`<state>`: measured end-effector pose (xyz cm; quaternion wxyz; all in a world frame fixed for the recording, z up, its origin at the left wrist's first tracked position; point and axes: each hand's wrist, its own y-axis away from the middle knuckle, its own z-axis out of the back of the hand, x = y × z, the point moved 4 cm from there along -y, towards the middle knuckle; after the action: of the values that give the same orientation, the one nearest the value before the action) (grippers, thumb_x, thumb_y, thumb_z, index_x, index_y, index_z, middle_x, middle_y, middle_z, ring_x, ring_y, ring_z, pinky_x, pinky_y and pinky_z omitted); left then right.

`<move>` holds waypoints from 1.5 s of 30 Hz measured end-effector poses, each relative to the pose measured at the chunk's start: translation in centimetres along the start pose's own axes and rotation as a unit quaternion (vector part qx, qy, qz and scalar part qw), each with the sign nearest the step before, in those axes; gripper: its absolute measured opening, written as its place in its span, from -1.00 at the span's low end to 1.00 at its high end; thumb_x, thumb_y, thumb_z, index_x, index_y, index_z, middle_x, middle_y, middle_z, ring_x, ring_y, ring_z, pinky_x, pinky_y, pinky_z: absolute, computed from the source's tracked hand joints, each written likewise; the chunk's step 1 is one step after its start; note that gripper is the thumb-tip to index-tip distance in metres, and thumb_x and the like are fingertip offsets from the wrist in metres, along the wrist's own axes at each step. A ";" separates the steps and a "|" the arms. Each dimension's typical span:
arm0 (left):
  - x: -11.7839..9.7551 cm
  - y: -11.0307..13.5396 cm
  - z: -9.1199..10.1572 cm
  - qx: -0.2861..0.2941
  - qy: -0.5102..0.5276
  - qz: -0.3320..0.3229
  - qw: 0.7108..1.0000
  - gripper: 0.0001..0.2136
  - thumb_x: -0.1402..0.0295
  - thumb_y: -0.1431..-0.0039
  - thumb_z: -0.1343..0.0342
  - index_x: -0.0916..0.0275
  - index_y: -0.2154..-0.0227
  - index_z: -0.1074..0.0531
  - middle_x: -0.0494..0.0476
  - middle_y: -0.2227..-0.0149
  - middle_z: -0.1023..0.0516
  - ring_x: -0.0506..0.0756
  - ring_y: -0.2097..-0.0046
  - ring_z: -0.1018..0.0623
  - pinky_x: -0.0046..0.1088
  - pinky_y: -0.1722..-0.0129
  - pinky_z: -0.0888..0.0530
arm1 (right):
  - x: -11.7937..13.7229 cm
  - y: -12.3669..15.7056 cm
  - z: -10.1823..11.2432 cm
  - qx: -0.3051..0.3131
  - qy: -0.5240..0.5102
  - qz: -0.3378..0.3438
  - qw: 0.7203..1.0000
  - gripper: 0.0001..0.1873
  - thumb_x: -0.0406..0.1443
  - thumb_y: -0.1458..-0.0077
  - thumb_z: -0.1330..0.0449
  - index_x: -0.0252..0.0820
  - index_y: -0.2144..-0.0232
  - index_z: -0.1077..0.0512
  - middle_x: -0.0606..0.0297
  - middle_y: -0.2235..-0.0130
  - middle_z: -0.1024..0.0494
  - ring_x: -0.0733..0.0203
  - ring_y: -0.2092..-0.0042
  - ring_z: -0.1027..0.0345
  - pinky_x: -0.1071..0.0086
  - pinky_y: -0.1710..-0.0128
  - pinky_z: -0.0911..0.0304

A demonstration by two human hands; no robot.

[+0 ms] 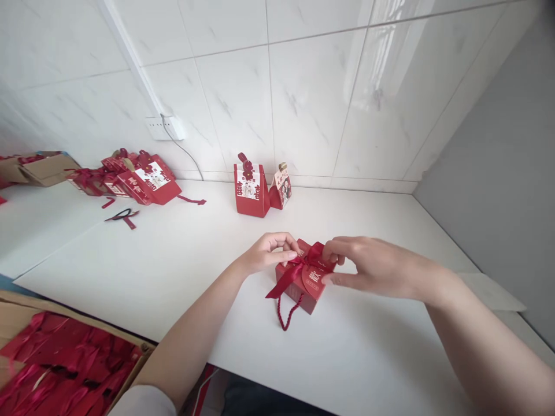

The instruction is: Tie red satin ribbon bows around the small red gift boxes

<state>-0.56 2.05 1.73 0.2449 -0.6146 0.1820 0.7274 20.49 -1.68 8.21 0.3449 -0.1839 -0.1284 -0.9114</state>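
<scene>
A small red gift box (309,301) with pale lettering lies on the white table before me. Around it runs a dark red satin ribbon (284,282), tied in a bow on top. My left hand (269,252) pinches the ribbon at the bow's left side, thumb against fingers. On the other side, my right hand (368,263) has its curled fingers at the bow's right loop, while its thumb touches the box's lettered flap. A twisted red cord handle (285,325) hangs from the near side onto the table.
Against the tiled wall stand a red gift bag (250,199) and a smaller printed box (284,189). Leftward are piled red gift boxes (162,188), black-handled scissors (121,215) and ribbon scraps. A carton (147,349) of red ribboned packages sits below left. A grey panel (498,173) borders the right.
</scene>
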 end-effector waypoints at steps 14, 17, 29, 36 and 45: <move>-2.1 0.3 -1.2 -0.115 -0.267 -0.107 0.951 -0.83 0.26 -0.17 -0.19 0.22 0.45 -0.48 0.03 0.46 -0.52 0.03 0.37 -0.44 -0.29 0.04 -0.37 | 0.9 -2.2 -2.0 -0.061 0.048 0.011 0.997 -0.75 -0.30 -0.35 0.13 -0.13 0.39 -0.19 0.33 0.37 -0.38 0.30 0.48 -0.15 0.37 0.48 -0.01; -2.2 0.2 -0.8 -0.105 -0.283 -0.110 0.947 -0.80 0.25 -0.19 -0.17 0.21 0.49 -0.50 -0.01 0.47 -0.56 0.01 0.40 -0.48 -0.17 -0.22 -0.21 | 0.2 -2.5 -2.1 -0.048 -0.031 -0.012 0.998 -0.77 -0.27 -0.36 0.15 -0.10 0.38 -0.16 0.41 0.48 -0.33 0.29 0.50 -0.08 0.39 0.50 0.01; -2.5 0.4 -0.2 -0.043 -0.299 -0.084 0.950 -0.89 0.26 -0.13 -0.24 0.16 0.38 -0.57 -0.04 0.36 -0.59 0.01 0.27 -0.54 -0.07 -0.39 0.10 | -0.5 -2.6 -1.5 0.024 -0.275 -0.010 0.961 -0.78 -0.23 -0.27 -0.03 -0.14 0.43 -0.28 0.48 0.57 -0.24 0.38 0.55 -0.08 0.47 0.56 -0.04; -2.4 0.2 -0.6 -0.054 -0.326 -0.082 0.940 -0.93 0.31 -0.07 -0.25 0.17 0.42 -0.54 -0.06 0.39 -0.52 0.00 0.29 -0.51 -0.05 -0.39 0.09 | -0.9 -3.3 -2.1 0.061 -0.359 -0.033 0.931 -0.77 -0.23 -0.24 -0.05 -0.19 0.40 -0.39 0.45 0.61 -0.31 0.37 0.60 -0.20 0.49 0.60 -0.14; -2.2 0.2 -0.7 -0.059 -0.364 -0.089 0.925 -0.95 0.36 -0.04 -0.21 0.20 0.45 -0.46 -0.09 0.41 -0.44 -0.04 0.34 -0.46 -0.04 -0.41 0.17 | -1.0 -1.9 -0.6 0.079 -0.297 -0.005 0.952 -0.75 -0.21 -0.23 -0.07 -0.16 0.48 -0.26 0.43 0.59 -0.38 0.35 0.60 -0.29 0.46 0.54 -0.22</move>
<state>0.15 1.22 3.79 0.3208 -0.3345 -0.0184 0.8859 19.77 0.10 7.01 0.3003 -0.4174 -0.2974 -0.8045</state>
